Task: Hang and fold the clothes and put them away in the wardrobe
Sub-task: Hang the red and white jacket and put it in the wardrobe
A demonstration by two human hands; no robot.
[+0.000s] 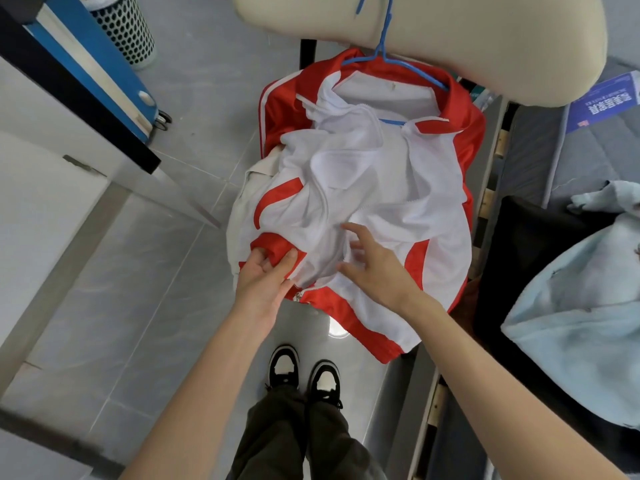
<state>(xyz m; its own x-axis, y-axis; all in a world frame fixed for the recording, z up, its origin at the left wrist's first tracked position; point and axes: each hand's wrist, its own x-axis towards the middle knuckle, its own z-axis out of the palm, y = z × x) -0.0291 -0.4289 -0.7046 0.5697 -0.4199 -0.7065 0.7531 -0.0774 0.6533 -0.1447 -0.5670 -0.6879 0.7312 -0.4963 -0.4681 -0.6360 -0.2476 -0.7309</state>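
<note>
A red and white jacket (363,174) lies spread open on a chair seat, lining up, with a blue hanger (388,60) inside its collar near the chair's beige backrest (485,39). My left hand (266,275) pinches a red cuff at the jacket's lower left edge. My right hand (372,261) hovers over the white lining near the hem, fingers spread and holding nothing.
A beige garment (242,199) peeks out under the jacket on the left. A light blue garment (581,299) and a black one (526,237) lie on the bed to the right, beside a blue booklet (602,102). A white desk (52,140) stands left. Grey tiled floor lies below.
</note>
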